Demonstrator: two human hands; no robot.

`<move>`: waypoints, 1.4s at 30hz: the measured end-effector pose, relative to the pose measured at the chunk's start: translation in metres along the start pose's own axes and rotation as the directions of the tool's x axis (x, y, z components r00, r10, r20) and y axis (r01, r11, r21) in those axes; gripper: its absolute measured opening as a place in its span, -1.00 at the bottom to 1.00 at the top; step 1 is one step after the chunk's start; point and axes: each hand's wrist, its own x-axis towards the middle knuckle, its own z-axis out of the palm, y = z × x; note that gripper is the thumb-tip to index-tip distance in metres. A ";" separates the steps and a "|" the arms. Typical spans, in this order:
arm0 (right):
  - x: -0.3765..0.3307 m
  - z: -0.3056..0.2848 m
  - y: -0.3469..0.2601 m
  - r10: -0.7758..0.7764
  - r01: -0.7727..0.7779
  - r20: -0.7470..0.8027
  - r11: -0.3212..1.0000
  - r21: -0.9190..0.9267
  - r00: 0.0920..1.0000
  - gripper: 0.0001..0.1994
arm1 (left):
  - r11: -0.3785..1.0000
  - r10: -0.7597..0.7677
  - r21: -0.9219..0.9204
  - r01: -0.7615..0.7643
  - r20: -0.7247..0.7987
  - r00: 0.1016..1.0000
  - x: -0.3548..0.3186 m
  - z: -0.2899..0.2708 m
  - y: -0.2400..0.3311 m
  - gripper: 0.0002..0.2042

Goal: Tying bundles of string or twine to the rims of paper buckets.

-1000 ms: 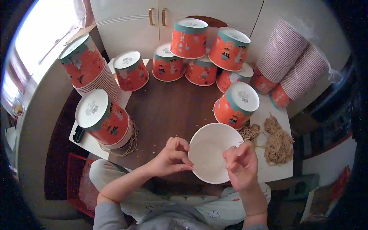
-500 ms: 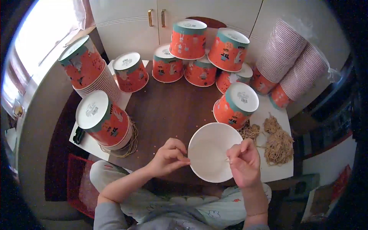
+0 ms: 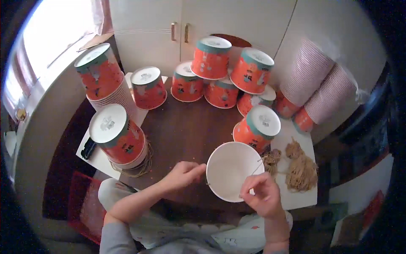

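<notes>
A paper bucket (image 3: 231, 169) is tipped with its white inside toward me, over the table's near edge. My left hand (image 3: 185, 174) is closed at its left rim, thumb and forefinger against the edge. My right hand (image 3: 263, 194) is in front of the lower right rim, its fingertips pinched together. A thin cord (image 3: 256, 167) runs from the upper right rim down to these fingers; its end is hidden by the hand. A small bit of cord also shows at the left rim. Just behind stands an upturned orange-and-teal bucket (image 3: 255, 131).
Several upturned buckets (image 3: 211, 59) stand along the back, some stacked. Bagged bucket stacks (image 3: 307, 74) lean at the right. Bundles of brown twine (image 3: 301, 171) lie on the white board at right. At left, another bucket (image 3: 116, 133) stands over looped cord, near a dark object (image 3: 88, 148).
My right hand has moved down from the right rim, drawing the cord out across the bucket's mouth. My left fingers have shifted upward along the left rim. The view has tilted slightly.
</notes>
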 end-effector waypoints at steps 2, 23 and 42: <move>-0.003 0.008 -0.006 0.025 -0.022 0.026 0.993 -0.119 0.999 -0.77 | 0.977 -0.093 0.207 0.059 0.157 0.983 0.004 -0.003 0.005 -0.56; 0.069 0.171 -0.005 -0.004 0.807 0.889 0.421 -0.414 0.458 -0.77 | 0.527 0.844 0.825 -0.204 -0.480 0.241 -0.143 -0.153 0.041 -0.84; 0.092 0.209 0.142 0.011 0.683 0.730 0.341 -0.646 0.684 -0.60 | 0.444 0.830 0.878 0.179 -0.478 0.286 -0.091 -0.221 -0.077 -0.83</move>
